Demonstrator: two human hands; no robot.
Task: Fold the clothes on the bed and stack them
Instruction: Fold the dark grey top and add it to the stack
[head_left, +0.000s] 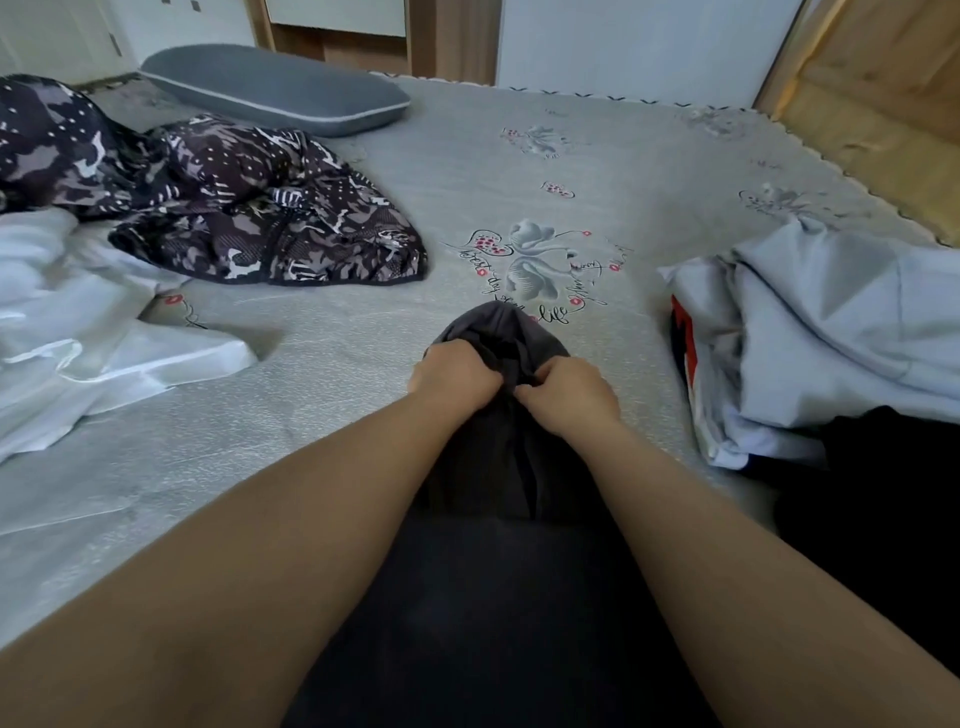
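A dark grey garment lies bunched on the bed straight in front of me, trailing back toward my body. My left hand and my right hand grip its upper edge side by side, fingers curled into the cloth. A white garment lies spread at the left. A pale blue and white pile of clothes with a red patch sits at the right. More black cloth lies at the lower right.
A dark patterned quilt is heaped at the back left. A grey pillow lies at the head of the bed. Wooden furniture and white panels stand beyond the far and right edges.
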